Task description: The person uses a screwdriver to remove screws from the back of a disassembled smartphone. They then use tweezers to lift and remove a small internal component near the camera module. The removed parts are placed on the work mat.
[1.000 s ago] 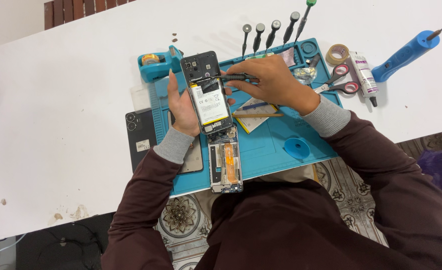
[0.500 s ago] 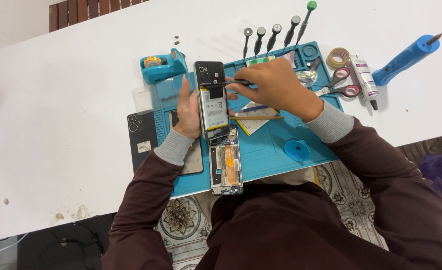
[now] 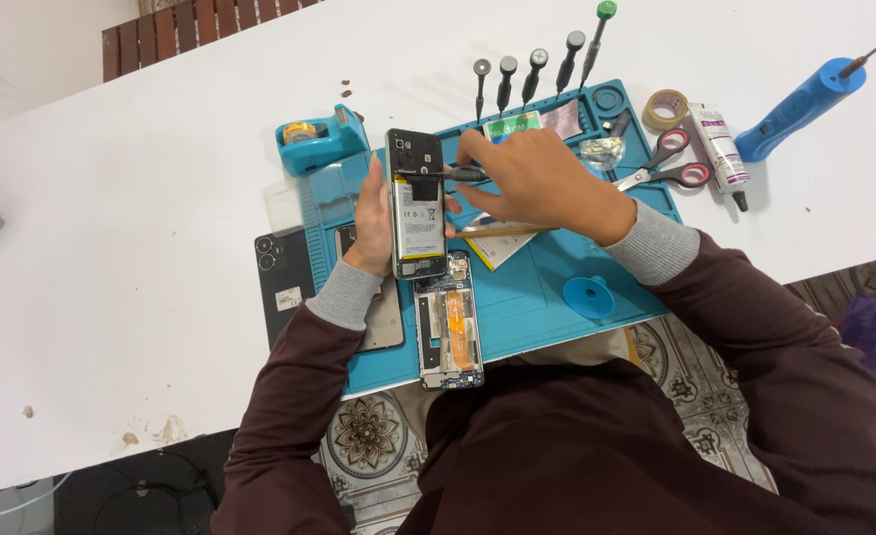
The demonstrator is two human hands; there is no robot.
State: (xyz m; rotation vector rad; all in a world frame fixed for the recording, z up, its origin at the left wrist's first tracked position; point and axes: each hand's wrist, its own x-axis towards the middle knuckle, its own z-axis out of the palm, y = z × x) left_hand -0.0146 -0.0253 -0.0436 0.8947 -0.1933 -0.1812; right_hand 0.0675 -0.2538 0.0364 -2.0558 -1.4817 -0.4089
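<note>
Right hand (image 3: 542, 183) fingers pinched shut on a dark tool (image 3: 448, 174), tip lying across the upper part of the opened phone (image 3: 417, 203). Left hand (image 3: 372, 223) wrapped around the phone's left edge, propping it over the blue mat (image 3: 547, 267). Second opened phone (image 3: 449, 322) just below; scissors (image 3: 668, 168) and screwdrivers (image 3: 537, 69) beyond.

Bright even light, white table (image 3: 141, 248) near glare, soft short shadows beneath tools, sharp focus, slight wide-angle bowing at edges
</note>
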